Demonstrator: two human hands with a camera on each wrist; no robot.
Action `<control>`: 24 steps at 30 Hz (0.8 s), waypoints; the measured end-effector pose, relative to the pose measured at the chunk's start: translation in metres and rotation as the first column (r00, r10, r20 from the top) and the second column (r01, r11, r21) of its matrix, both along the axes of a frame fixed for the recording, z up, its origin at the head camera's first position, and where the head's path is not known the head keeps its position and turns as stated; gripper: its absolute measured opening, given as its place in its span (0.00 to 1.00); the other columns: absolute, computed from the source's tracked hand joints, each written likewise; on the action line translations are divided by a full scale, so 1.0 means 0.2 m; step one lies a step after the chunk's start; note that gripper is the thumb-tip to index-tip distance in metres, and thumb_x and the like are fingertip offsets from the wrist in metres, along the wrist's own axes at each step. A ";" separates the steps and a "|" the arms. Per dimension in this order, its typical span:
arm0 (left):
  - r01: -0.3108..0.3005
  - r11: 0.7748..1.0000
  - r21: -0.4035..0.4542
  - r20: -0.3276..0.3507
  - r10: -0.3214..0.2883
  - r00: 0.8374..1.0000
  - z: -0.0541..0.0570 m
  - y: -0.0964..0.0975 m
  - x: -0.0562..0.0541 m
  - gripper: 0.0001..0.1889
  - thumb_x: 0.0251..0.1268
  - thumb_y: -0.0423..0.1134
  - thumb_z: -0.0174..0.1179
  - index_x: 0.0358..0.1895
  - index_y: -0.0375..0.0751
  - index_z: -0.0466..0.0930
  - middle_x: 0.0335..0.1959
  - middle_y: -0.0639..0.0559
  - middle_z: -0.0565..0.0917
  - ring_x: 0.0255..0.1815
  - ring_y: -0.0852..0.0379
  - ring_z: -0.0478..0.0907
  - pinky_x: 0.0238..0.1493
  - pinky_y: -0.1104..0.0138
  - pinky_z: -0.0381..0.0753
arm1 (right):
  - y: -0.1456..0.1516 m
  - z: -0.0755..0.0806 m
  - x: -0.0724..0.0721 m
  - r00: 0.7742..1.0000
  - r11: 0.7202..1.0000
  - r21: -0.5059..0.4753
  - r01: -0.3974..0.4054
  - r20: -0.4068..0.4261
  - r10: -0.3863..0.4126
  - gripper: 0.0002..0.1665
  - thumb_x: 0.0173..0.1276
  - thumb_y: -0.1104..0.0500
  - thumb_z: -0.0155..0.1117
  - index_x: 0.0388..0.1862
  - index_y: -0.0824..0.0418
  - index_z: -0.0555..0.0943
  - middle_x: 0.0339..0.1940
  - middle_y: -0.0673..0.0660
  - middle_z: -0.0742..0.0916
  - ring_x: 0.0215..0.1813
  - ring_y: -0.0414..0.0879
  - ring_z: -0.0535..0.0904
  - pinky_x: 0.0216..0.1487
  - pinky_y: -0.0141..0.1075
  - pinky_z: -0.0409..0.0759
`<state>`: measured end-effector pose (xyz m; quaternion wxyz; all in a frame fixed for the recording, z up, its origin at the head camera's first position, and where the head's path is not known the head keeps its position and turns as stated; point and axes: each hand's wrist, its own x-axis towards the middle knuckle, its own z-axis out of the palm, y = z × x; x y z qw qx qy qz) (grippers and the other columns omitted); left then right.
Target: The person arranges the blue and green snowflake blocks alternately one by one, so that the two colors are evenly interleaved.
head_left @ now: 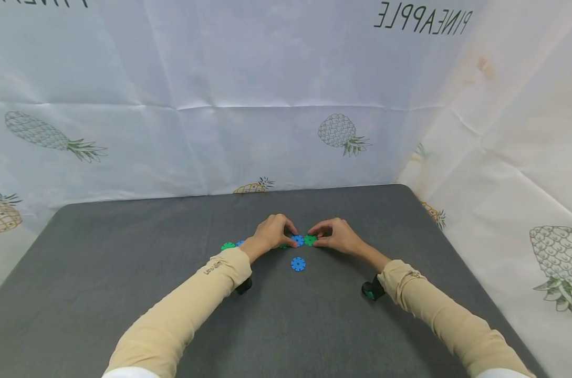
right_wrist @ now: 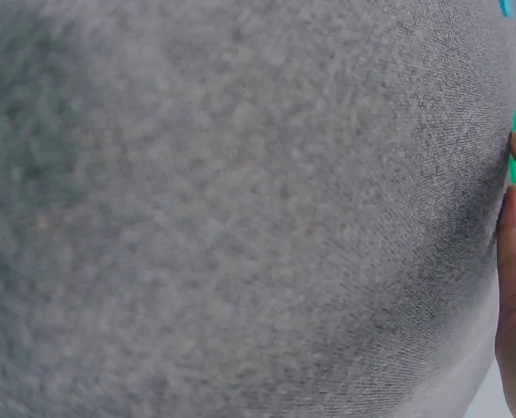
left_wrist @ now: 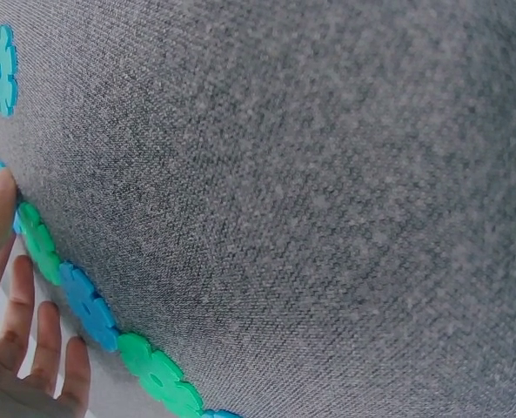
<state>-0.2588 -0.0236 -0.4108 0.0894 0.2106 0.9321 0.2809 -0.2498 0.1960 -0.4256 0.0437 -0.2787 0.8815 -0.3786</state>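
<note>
Notched plastic discs, green and blue by turns, form a row on the dark table. In the head view my left hand (head_left: 271, 232) pinches a blue disc (head_left: 297, 240) between thumb and fingers. To its right, my right hand (head_left: 340, 237) holds a green disc (head_left: 310, 240) by its edge. The two discs meet at their rims; whether their notches interlock I cannot tell. Leftward the row goes on, with a green disc (left_wrist: 38, 242), a blue disc (left_wrist: 88, 305) and another green disc (left_wrist: 160, 374) in the left wrist view. My left hand and wrist partly hide it in the head view.
One loose blue disc (head_left: 298, 264) lies flat on the table, nearer to me than the row. The grey table (head_left: 172, 226) ends at a hanging white cloth (head_left: 267, 142) printed with pineapples, behind and on the right.
</note>
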 end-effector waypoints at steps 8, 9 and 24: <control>0.018 0.999 -0.028 -0.011 -0.018 1.000 0.01 0.00 0.00 0.11 0.50 0.42 0.74 0.39 0.47 0.89 0.43 0.53 0.85 0.46 0.54 0.80 0.47 0.59 0.80 | 0.00 0.00 0.00 1.000 1.000 -0.011 -0.018 0.022 0.018 0.15 0.58 0.66 0.72 0.45 0.66 0.85 0.42 0.59 0.88 0.41 0.48 0.84 0.42 0.37 0.81; 0.023 0.999 -0.037 -0.012 -0.023 1.000 0.01 0.00 0.00 0.12 0.50 0.42 0.74 0.39 0.47 0.88 0.43 0.53 0.85 0.46 0.54 0.80 0.47 0.59 0.80 | 0.00 0.00 0.00 1.000 1.000 -0.011 -0.019 0.024 0.019 0.15 0.58 0.66 0.72 0.45 0.66 0.85 0.42 0.59 0.88 0.41 0.48 0.84 0.42 0.37 0.81; 0.094 0.972 -0.215 -0.120 -0.121 0.985 0.04 0.03 0.01 0.11 0.54 0.45 0.72 0.40 0.49 0.88 0.45 0.51 0.81 0.45 0.53 0.79 0.44 0.59 0.80 | 0.00 0.01 0.00 0.999 1.000 -0.005 -0.008 0.040 0.008 0.16 0.59 0.68 0.70 0.47 0.66 0.85 0.41 0.58 0.87 0.38 0.45 0.82 0.39 0.36 0.80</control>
